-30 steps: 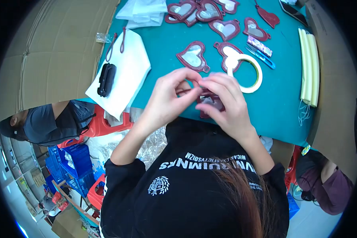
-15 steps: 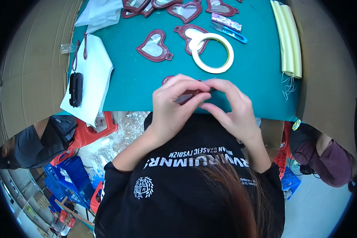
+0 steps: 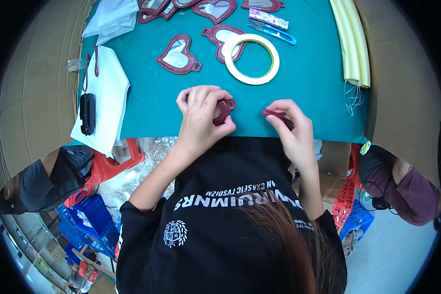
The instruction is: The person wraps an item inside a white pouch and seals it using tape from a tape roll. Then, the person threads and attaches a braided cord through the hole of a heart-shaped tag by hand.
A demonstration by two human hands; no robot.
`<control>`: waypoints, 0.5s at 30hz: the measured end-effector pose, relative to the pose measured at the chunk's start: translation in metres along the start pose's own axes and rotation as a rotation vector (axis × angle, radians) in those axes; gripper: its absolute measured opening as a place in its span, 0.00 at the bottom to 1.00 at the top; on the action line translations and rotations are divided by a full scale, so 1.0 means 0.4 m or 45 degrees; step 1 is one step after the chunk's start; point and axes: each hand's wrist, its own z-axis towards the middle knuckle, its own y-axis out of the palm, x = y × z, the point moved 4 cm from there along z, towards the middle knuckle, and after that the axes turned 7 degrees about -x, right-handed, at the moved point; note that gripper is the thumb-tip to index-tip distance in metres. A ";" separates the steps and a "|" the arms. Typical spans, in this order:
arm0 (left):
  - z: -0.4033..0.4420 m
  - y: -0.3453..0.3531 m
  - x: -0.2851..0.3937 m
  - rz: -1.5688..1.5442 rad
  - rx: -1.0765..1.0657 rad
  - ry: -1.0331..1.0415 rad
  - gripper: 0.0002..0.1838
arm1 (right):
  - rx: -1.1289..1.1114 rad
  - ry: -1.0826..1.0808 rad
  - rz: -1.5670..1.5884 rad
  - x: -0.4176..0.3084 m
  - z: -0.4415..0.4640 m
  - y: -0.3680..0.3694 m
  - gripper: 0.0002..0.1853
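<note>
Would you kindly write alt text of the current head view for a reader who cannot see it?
A person's left hand holds a looped dark red piece at a green table, while the right hand pinches another dark red piece. Beyond them lie dark red heart-shaped frames, one overlapped by a ring of tape.

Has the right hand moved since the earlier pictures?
Yes: judged against the tape roll, the right hand has moved right and toward the body.

Bright, even, cool light covers the table (image 3: 147,108), shadows soft. The paper (image 3: 105,90) at left glares white. Fisheye distortion bends the cardboard (image 3: 402,73) at right; black rounds the corners.
</note>
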 end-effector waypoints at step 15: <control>-0.028 0.007 -0.017 -1.327 0.249 0.118 0.18 | -0.332 0.149 0.421 -0.067 0.041 0.127 0.09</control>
